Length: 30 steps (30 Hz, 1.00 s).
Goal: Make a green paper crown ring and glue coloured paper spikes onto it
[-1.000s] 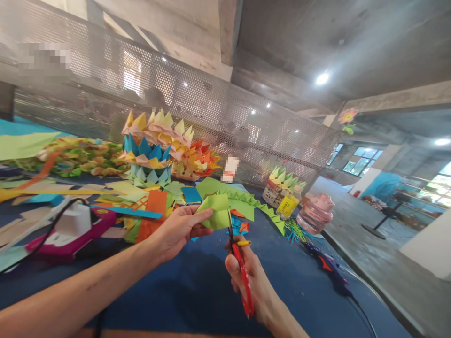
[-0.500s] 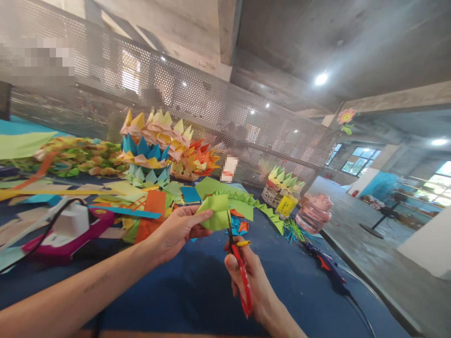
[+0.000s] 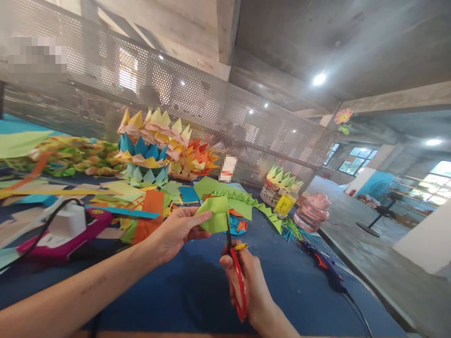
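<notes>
My left hand (image 3: 178, 230) pinches a folded piece of light green paper (image 3: 216, 215) between thumb and fingers, held above the blue table. My right hand (image 3: 250, 284) grips red-handled scissors (image 3: 237, 272). Their blades point up and meet the right edge of the green paper. Both hands hover over the blue tabletop (image 3: 197, 291), just in front of a spread of coloured paper scraps (image 3: 148, 206).
Stacked folded-paper crowns (image 3: 155, 141) stand at the back by a perforated metal screen (image 3: 211, 108). A pink and white device (image 3: 70, 230) with a black cord lies left. A basket with green paper points (image 3: 280, 185), a pink jar (image 3: 313, 211) and a glue gun (image 3: 326, 267) sit right, near the table edge.
My right hand and the scissors have shifted slightly down and left. The left hand still holds the green paper in about the same place.
</notes>
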Each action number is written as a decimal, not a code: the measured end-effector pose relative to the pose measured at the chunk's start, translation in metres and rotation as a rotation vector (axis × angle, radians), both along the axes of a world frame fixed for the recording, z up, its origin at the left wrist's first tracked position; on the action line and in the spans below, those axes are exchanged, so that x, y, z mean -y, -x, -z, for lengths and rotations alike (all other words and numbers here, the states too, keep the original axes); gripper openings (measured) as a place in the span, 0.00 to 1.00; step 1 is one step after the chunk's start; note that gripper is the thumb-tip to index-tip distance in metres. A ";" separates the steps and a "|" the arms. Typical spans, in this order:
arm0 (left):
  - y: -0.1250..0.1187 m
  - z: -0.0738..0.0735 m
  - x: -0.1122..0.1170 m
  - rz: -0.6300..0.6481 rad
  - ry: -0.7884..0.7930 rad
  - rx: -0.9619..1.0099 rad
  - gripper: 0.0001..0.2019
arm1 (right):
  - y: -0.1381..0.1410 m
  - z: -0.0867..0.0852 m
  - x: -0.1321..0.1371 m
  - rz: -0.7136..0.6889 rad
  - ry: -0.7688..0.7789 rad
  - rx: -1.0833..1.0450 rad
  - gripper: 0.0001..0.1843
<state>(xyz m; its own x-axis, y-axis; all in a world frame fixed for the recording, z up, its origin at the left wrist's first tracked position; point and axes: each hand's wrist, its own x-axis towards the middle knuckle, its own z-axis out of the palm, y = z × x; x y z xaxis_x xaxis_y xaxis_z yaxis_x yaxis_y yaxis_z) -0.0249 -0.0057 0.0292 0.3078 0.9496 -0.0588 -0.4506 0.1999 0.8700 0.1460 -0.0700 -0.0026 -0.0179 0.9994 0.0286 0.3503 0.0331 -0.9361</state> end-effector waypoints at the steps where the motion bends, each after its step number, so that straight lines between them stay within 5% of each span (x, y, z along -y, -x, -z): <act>1: 0.000 0.000 0.000 0.000 0.002 -0.005 0.04 | -0.001 0.000 0.001 -0.006 -0.009 0.022 0.31; 9: 0.000 0.001 -0.001 0.017 -0.022 -0.031 0.07 | -0.011 -0.009 0.006 -0.143 -0.189 0.290 0.26; 30: -0.001 0.004 0.005 0.121 -0.023 -0.083 0.07 | -0.009 -0.001 0.001 -0.096 -0.251 0.288 0.24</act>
